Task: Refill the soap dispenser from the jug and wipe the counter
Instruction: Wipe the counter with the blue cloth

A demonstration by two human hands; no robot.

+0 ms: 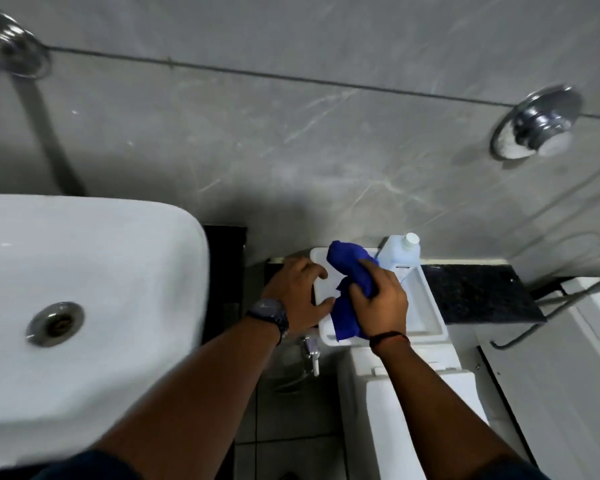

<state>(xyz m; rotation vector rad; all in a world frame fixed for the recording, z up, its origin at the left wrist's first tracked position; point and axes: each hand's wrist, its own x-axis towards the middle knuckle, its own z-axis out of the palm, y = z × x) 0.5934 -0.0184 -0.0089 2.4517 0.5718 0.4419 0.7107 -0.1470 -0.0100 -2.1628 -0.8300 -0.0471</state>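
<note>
The jug (400, 252) is being partly hidden by the blue cloth (352, 271) and the right hand (378, 296); its label is being rendered unreadable by blur; the sink (84, 237) is being cut off by the left edge; the tap (11, 39) is being blurred.

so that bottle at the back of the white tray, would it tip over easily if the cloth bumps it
Probably. The bottle looks tall and narrow, standing upright at the white tray's far end. It's translucent plastic, so likely light unless full; its fill level isn't clear. The blue cloth in the right hand is very close.
</note>
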